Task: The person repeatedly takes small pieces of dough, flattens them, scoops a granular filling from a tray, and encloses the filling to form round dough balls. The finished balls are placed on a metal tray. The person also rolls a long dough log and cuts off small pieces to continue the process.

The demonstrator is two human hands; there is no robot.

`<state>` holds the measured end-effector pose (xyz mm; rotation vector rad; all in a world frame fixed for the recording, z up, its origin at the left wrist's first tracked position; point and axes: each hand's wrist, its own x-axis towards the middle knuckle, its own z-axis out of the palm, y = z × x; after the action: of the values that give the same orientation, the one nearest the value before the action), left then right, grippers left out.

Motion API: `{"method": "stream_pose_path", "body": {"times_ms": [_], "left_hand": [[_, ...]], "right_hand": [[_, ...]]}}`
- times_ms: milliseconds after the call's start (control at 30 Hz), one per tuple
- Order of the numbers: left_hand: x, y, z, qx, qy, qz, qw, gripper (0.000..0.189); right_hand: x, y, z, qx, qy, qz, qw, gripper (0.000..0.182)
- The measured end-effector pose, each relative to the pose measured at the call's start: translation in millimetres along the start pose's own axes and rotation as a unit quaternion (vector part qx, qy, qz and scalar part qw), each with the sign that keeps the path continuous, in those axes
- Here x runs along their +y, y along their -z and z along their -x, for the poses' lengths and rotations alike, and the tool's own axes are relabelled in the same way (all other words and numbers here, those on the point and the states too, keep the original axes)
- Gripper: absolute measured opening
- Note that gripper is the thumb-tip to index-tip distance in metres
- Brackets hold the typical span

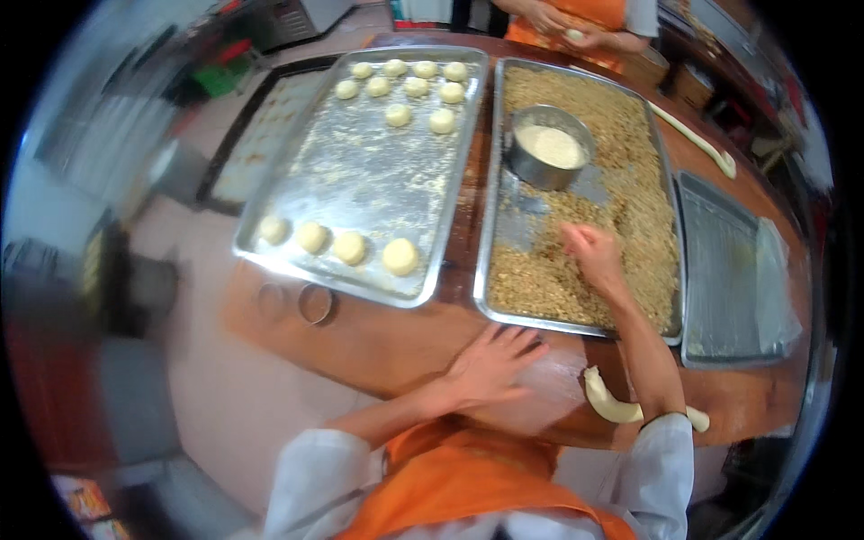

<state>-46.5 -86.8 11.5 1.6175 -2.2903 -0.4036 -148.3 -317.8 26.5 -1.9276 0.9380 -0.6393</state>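
Note:
My right hand [594,255] is in the crumbly brown filling [540,287] that fills much of a metal tray [484,270]; its fingers are curled, and what lies in them is hidden. Over the wooden table's near edge my left hand [491,368] lies spread, palm down, holding nothing. Up in the same tray stands a round metal container [540,169] with pale flour-like powder [550,146] inside. A thick rope of pale dough [611,403] rests on the table, passing under my right forearm. To the left, a floured metal tray [378,172] bears several round dough pieces [400,256].
Two metal rings [316,304] lie near the table's left edge. At the right is a grey tray [722,270] with plastic film [775,290]. Another dough rope [695,138] lies beyond. Across the table, a person in an orange apron holds a small pale piece [574,34].

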Motion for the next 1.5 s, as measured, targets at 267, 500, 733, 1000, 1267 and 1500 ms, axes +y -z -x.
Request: {"method": "stream_pose_path", "body": {"times_ms": [267, 500, 733, 1000, 1267, 1500], "left_hand": [[-11.6, 11.3, 10.9, 0.019, -0.011, 0.027, 0.999, 0.049], [-6.6, 31.9, 14.7, -0.083, 0.018, -0.053, 0.995, 0.028], [-34.8, 78.4, 9.9, -0.218, 0.025, 0.396, 0.892, 0.031], [-13.6, 55.7, -16.8, -0.036, 0.107, 0.904, 0.413, 0.059], [-16.7, 62.2, -35.6, 0.049, 0.089, 0.926, 0.365, 0.054], [-18.8, 69.3, -52.3, 0.076, 0.12, 0.931, 0.335, 0.052]], "right_hand": [[-14.2, 7.9, 36.9, -0.013, -0.02, -0.066, 0.997, 0.018], [-21.2, 33.6, 58.9, 0.036, 0.248, 0.344, 0.905, 0.037], [-21.0, 36.2, 65.1, -0.063, 0.12, 0.324, 0.936, 0.03], [9.5, 16.8, 38.9, -0.034, 0.136, 0.368, 0.919, 0.021], [-24.3, 28.3, 30.5, 0.094, -0.105, -0.059, 0.988, 0.02], [-30.1, 21.2, 25.7, 0.07, 0.022, -0.148, 0.986, 0.027]]}}
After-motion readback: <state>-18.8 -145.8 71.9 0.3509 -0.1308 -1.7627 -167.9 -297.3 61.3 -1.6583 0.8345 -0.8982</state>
